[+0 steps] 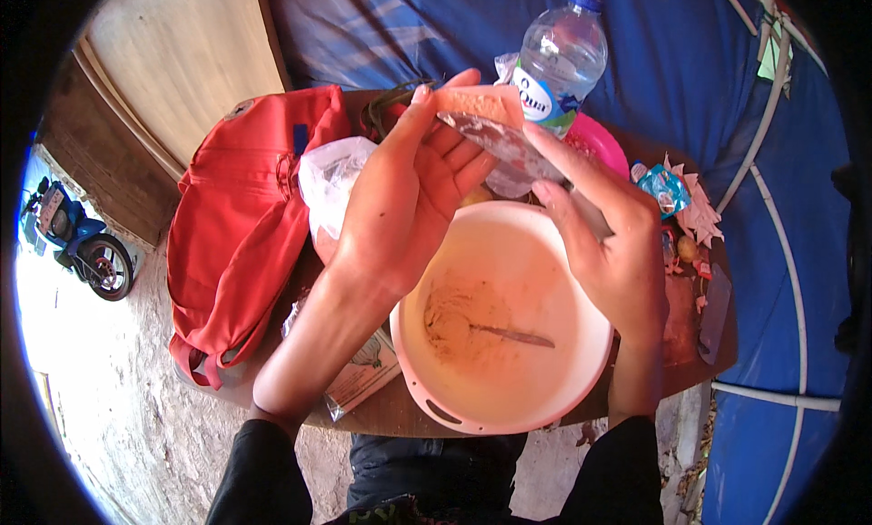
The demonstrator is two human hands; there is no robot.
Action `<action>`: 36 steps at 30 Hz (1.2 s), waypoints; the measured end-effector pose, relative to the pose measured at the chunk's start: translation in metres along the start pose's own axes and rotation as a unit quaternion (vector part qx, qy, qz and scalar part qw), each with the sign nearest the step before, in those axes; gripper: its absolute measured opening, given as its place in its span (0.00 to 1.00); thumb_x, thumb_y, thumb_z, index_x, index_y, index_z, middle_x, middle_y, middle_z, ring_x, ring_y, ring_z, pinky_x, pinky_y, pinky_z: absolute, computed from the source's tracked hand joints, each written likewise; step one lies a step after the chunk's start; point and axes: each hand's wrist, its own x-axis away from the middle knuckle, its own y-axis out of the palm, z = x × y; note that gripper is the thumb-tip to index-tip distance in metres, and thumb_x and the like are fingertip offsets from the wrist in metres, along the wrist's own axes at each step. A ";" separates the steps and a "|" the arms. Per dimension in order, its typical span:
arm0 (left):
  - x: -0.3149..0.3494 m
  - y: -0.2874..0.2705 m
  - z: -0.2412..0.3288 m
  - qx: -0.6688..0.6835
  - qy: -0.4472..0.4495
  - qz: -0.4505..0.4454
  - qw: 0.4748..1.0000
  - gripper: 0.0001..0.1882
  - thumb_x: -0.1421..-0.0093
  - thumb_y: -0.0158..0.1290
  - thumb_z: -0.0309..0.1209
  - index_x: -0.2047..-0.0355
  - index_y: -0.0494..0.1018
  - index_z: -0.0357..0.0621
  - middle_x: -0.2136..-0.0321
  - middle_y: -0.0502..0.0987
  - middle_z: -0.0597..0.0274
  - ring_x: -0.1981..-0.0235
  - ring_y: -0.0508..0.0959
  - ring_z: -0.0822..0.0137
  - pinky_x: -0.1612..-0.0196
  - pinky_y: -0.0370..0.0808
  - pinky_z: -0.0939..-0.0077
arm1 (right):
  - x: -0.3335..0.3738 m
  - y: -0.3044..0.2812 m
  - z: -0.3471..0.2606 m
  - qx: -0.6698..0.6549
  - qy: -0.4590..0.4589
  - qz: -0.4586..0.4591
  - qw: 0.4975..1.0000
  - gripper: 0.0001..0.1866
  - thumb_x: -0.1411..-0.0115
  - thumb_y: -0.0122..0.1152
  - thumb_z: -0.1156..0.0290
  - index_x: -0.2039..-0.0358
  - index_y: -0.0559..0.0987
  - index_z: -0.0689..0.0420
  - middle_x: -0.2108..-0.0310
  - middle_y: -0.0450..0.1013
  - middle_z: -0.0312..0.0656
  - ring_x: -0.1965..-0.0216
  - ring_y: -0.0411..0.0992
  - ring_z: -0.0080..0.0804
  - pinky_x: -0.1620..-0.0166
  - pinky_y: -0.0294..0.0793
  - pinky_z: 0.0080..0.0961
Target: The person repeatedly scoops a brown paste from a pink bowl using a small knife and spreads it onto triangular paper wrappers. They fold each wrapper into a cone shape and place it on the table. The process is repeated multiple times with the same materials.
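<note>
My left hand point(409, 184), palm turned up, holds a pale orange slab point(481, 104) between its thumb and fingers above the bowl. In my right hand point(604, 225) is a knife with a broad, smeared blade point(495, 139); its handle is mostly hidden by the hand. The blade lies right against the slab's lower side; I cannot tell whether it cuts in. Beneath both hands stands a large white plastic bowl point(509, 414). It holds a pale mixture with a brown powdery patch point(454, 321), and a thin brown utensil handle point(513, 335) pokes out of it.
Left of the bowl lie a red bag point(241, 234), a clear plastic bag point(331, 175) and a printed packet point(363, 380). Behind are a water bottle point(568, 57) and a pink basin point(599, 148). Small packets point(663, 189) crowd the table's right side. A blue tarp point(381, 34) hangs behind.
</note>
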 end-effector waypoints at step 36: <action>0.003 0.003 0.001 -0.041 0.063 0.086 0.993 0.19 0.29 0.39 0.35 0.53 0.71 0.31 0.56 0.79 0.46 0.54 0.80 0.58 0.46 0.76 0.64 | -0.005 -0.014 0.012 -0.350 0.260 -0.123 0.891 0.23 0.31 0.51 0.68 0.38 0.68 0.60 0.69 0.75 0.38 0.78 0.68 0.15 0.75 0.68 0.14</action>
